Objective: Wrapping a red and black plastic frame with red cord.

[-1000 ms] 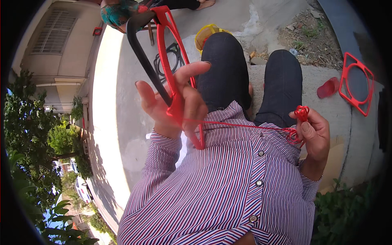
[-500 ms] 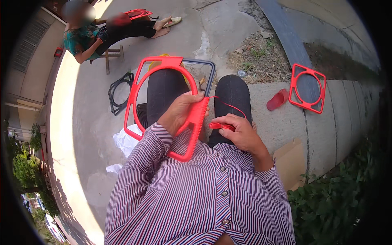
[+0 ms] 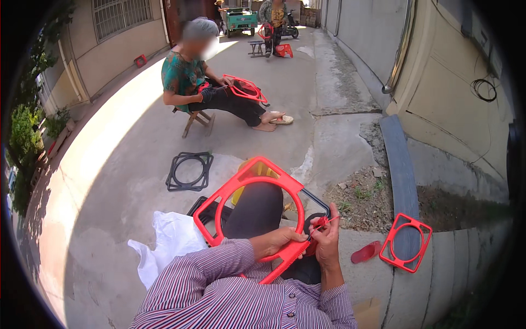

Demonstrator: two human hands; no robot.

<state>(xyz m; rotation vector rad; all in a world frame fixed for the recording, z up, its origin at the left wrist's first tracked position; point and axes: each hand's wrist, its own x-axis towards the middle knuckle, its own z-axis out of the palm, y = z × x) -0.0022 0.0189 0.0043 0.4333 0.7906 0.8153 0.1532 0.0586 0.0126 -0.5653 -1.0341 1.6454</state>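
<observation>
On my lap lies a square frame (image 3: 285, 181) with a round ring inside, mostly wrapped in red plastic strip. One rail (image 3: 315, 202) at its right corner is bare and dark. My left hand (image 3: 282, 241) is closed on the wrapped side near the ring, thumb on top. Beside it, my right hand (image 3: 327, 247) is raised at the bare rail, its fingers pinched on a red strip (image 3: 322, 221) bunched there. The fingertips partly hide where strip and rail meet. My sleeve covers part of the frame's lower edge.
Dark unwrapped frames (image 3: 189, 171) lie ahead left, above a white plastic bag (image 3: 170, 241). At right are a red slipper (image 3: 366, 252) and another red frame (image 3: 408, 241). A seated co-worker (image 3: 183, 77) handles a red frame; another person (image 3: 274, 22) is farther off.
The view has tilted up and turned, showing more yard. My right hand has moved up from beside the frame to its bare rail with the strip. The frame now lies more slanted.
</observation>
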